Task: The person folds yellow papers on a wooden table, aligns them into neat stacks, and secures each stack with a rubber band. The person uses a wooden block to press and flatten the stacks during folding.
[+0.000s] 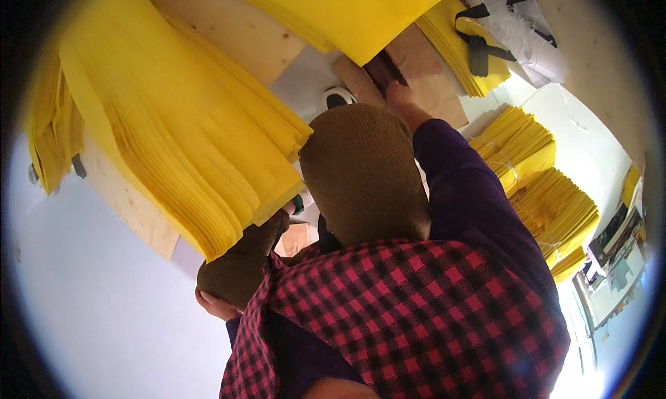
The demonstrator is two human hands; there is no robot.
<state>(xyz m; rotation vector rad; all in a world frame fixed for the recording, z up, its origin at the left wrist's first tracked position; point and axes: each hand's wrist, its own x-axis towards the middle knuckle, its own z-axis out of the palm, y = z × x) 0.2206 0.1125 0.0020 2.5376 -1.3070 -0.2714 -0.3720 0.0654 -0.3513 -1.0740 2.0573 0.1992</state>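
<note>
My right arm, in a purple sleeve, stretches forward past my knee in brown corduroy trousers [364, 170]. At its end my right hand [402, 100] is beside a dark maroon strip [383, 71] below a yellow sheet stack [347, 14]; its fingertips are hidden, so their grip cannot be made out. At lower left, my left hand [216, 305] rests against my other trouser leg [236, 270], fingers partly showing and lying along the cloth. A thick stack of yellow felt-like sheets [187, 128] hangs over a wooden surface at the left, close to my knee.
Bundles of yellow sheets [548, 205] are piled on the floor at right. Brown cardboard [430, 73] lies by my right hand. Another yellow stack [461, 45], a dark strap [480, 55] and clear plastic [517, 31] are at upper right. A red-black checked cloth [416, 309] covers my lap.
</note>
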